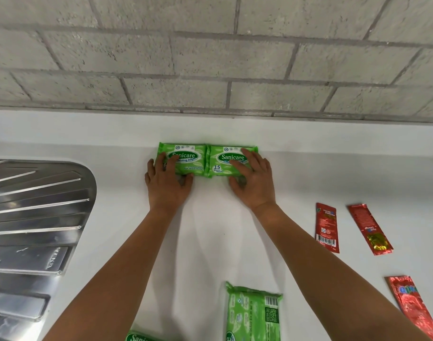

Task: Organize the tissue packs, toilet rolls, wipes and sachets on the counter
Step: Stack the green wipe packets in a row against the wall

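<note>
Wipes packs (182,159) (231,159) lie abutting under both hands (167,184) (253,179), fingers flat, gripping nothing; uneven pressure risks skewing the row.

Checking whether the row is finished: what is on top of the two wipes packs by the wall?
A left hand rests on the left wipes pack, a right hand on the right wipes pack. Nothing else sits on them; the fingers cover part of each label.
</note>
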The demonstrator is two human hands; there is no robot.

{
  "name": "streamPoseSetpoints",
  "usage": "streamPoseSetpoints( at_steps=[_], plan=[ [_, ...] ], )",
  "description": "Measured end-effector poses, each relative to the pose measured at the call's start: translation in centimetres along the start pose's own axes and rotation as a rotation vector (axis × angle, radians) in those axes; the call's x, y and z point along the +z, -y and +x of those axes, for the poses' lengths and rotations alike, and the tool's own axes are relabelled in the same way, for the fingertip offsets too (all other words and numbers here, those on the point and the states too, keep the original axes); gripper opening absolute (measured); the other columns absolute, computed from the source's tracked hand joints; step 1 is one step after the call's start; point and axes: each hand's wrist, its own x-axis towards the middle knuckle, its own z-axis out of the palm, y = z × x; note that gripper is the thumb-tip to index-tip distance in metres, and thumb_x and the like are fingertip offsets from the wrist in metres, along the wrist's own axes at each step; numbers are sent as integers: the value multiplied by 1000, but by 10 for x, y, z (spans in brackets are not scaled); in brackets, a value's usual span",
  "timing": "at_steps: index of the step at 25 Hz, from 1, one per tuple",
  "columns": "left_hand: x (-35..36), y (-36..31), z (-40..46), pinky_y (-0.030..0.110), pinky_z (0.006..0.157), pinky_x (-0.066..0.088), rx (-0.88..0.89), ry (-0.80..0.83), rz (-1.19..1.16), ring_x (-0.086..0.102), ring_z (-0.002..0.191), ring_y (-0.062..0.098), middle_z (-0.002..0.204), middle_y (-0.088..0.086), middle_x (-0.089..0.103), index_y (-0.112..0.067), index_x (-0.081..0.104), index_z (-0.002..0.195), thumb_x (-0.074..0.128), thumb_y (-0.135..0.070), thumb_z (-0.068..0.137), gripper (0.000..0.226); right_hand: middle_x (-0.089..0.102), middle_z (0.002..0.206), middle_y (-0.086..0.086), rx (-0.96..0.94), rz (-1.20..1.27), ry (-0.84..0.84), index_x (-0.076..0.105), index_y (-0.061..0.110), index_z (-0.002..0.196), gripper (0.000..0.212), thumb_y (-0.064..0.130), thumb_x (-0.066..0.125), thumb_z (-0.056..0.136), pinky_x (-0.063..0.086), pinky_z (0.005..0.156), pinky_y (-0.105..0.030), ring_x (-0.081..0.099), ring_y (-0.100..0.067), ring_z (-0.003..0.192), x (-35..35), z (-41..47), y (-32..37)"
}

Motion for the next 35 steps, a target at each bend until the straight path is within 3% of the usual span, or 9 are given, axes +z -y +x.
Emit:
streamPoseSetpoints(
  at_steps=[2,5,12,22,28,35],
  plan=[
    [-1,0,0,49,110,21,6,-3,-24,20,138,41,147,15,34,-15,48,133,63,-39,78,62,58,128,-12,-40,5,57,69,16,111,37,15,73,74,27,107,-54,49,-38,123,-1,-1,2],
    [-3,0,-1,49,112,19,27,-17,-46,22,139,39,146,17,36,-12,50,131,65,-37,77,61,63,121,-12,-54,77,94,69,10,110,31,7,67,79,35,106,-52,51,-36,121,-1,1,3],
    [-2,-2,-1,50,109,27,62,-45,-79,31,135,39,140,19,43,-7,54,127,71,-28,78,56,68,111,-12,-63,93,3,73,8,101,26,-2,62,81,46,97,-43,57,-37,112,0,3,4],
    [-1,-2,0,48,108,26,43,-24,-40,27,137,36,143,15,41,-11,52,129,70,-32,77,58,67,113,-15,-66,84,-20,72,7,104,28,-3,62,80,46,96,-46,57,-39,112,1,4,4],
    [-3,-2,0,50,109,21,23,3,-9,23,140,33,146,11,37,-15,49,131,51,-48,71,69,69,104,-15,-72,43,-121,73,5,96,28,-7,67,71,50,89,-46,63,-38,97,2,4,1],
    [-3,-3,0,50,107,24,33,-9,0,28,137,33,143,9,41,-14,50,130,51,-46,70,68,70,104,-15,-41,68,-99,73,2,94,22,-6,65,75,49,92,-46,62,-38,101,3,3,2]
  ],
)
